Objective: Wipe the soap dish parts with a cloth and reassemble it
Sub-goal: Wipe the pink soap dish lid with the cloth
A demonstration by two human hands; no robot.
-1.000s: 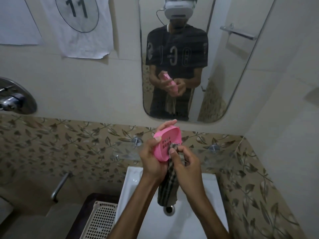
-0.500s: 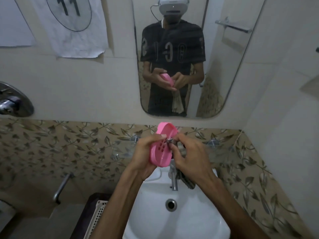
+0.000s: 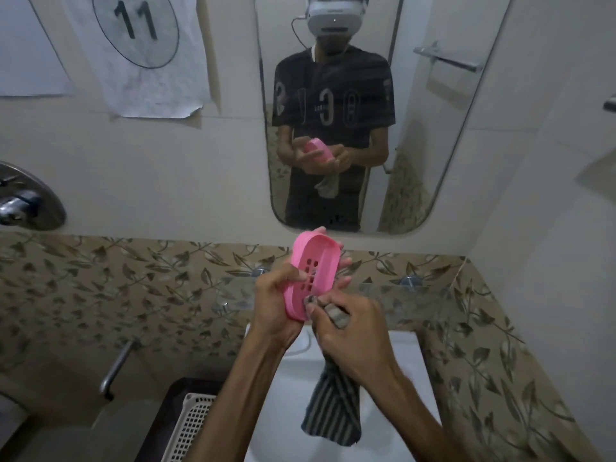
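Observation:
A pink oval soap dish part (image 3: 316, 265) with drain holes is tilted on edge above the white sink (image 3: 405, 358). My left hand (image 3: 276, 308) grips it, thumb on the inside and fingers behind. My right hand (image 3: 350, 335) pinches a striped grey cloth (image 3: 333, 405) and presses it against the dish's lower end. The rest of the cloth hangs down over the basin. No other dish part shows.
A mirror (image 3: 443, 135) on the wall reflects me. A glass shelf (image 3: 393, 291) runs behind my hands. A white perforated basket (image 3: 191, 425) sits lower left beside a metal handle (image 3: 116, 365). A chrome fixture (image 3: 23, 201) is mounted on the left wall.
The cloth in my right hand has moved down from the dish's middle to its lower end. The view shifted, and the hanging cloth now hides the tap and drain.

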